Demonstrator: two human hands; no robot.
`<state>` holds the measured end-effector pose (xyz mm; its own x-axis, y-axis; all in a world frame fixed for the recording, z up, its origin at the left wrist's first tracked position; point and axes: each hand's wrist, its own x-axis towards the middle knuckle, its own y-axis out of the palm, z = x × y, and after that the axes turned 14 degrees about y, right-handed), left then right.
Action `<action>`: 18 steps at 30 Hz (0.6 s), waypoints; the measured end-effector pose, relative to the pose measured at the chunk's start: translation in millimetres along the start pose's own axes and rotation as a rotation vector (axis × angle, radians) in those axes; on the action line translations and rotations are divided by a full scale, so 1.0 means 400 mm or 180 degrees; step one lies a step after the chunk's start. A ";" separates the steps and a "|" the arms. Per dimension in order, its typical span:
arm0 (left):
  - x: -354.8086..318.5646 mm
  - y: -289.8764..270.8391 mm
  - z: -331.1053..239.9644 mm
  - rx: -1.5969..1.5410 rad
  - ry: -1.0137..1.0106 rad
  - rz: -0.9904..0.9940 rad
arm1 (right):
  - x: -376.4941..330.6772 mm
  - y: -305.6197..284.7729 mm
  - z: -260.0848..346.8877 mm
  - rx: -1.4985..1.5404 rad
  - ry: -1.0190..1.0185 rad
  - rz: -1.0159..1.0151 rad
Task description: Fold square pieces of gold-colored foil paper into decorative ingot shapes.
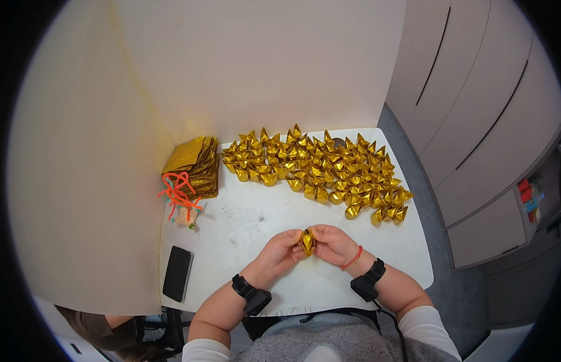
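Between my two hands, close to the front of the white table, is a folded gold foil paper ingot (307,242). My left hand (282,251) pinches its left side, fingers closed on it. Its right side is gripped by my right hand (332,245), thumb and fingers bent around the edge. Beyond my hands, many finished gold paper ingots (316,166) stand packed together across the far half of the table. A stack of flat gold foil sheets (193,160) lies at the far left corner.
Orange and teal fuzzy craft stems (180,190) lie against the stack, beside a small beige item (187,216). A black phone (178,273) rests at the left edge of the white table (232,232). Walls rise behind and left; cabinets (473,90) stand right. Another person (99,332) shows at lower left.
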<state>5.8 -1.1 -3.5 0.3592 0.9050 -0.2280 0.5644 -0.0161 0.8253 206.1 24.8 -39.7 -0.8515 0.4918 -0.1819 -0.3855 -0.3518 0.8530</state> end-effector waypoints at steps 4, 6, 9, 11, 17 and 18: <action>0.006 -0.026 0.006 -0.0015 0.0001 0.0098 | 0.003 0.009 -0.001 0.0109 -0.0052 -0.0100; 0.007 -0.030 0.008 -0.0055 -0.0009 0.0156 | 0.003 0.013 0.003 0.0146 -0.0045 -0.0038; 0.006 -0.021 0.012 0.0061 0.0065 0.0116 | 0.000 0.011 0.006 0.0165 0.0006 0.0039; 0.004 -0.019 0.016 0.0193 0.0131 -0.0016 | 0.000 0.010 0.007 0.0227 0.0007 -0.0002; 0.001 -0.016 0.021 0.0235 0.0197 -0.0125 | -0.010 0.032 0.017 0.0175 0.0132 -0.0053; 0.001 -0.015 0.020 0.0237 0.0198 -0.0125 | -0.009 0.028 0.016 0.0174 0.0131 -0.0051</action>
<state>8.3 -4.1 -12.6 0.2902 0.9302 -0.2250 0.6317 -0.0095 0.7752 206.9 24.1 -26.4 -0.8598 0.4633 -0.2148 -0.3801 -0.2996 0.8751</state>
